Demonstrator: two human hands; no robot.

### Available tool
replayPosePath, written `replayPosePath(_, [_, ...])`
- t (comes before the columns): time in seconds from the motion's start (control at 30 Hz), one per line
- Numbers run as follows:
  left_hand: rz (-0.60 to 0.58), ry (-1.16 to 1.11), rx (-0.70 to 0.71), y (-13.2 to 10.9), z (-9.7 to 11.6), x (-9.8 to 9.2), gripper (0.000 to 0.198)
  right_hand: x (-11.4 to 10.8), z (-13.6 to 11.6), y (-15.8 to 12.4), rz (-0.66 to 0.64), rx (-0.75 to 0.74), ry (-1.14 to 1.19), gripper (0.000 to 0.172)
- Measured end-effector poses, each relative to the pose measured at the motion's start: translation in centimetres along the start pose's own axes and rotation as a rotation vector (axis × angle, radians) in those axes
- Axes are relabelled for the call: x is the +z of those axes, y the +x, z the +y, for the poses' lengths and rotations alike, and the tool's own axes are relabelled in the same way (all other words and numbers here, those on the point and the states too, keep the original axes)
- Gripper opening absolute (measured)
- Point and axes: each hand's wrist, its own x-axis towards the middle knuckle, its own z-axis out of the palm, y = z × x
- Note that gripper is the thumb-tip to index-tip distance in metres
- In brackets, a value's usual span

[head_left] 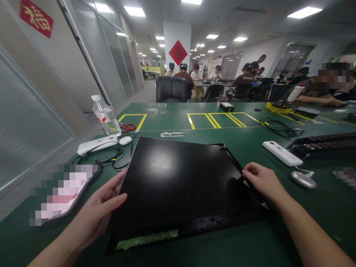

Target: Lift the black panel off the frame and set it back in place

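Indeed, left hand [102, 205] and right hand [261, 180] flank the black panel [178, 181].

A green counter [164, 121] carries outlines of yellow tape [190, 121]. At its left, a clear plastic bottle with a white cap [107, 116] stands near red-handled scissors [128, 128], a long white plastic device [98, 144], a small white rounded case [125, 140] and tangled black cables [118, 154]. Farther back are a clear plastic cup [162, 108], thin white scraps [171, 134] and a small black box [226, 107]. At right, a white oblong device [282, 152] lies just beside a silver rounded object [303, 179]. Beyond the far edge stands a black padded chair [171, 89]; a red diamond-shaped poster [178, 52] hangs on a white pillar [177, 31].
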Motion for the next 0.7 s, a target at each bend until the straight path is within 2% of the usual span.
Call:
replayPosePath(0.13, [-0.094, -0.004, -0.045, 0.0, 0.3, -0.2, 0.091, 0.0, -0.1, -0.1, 0.045, 0.002, 0.028, 0.022])
replayPosePath(0.43, [-0.295, -0.096, 0.058, 0.8, -0.8, -1.4, 0.086, -0.2, 1.2, 1.1, 0.153, 0.182, 0.18, 0.032])
replayPosePath(0.6, [-0.313, -0.099, 0.085, 0.5, -0.9, -1.5, 0.088, -0.2, 1.1, 1.2, 0.108, 0.195, 0.21, 0.035])
replayPosePath(0.7, [-0.204, -0.056, 0.1, 0.1, -0.2, -1.1, 0.092, -0.1, 0.9, 0.9, 0.134, 0.189, 0.353, 0.028])
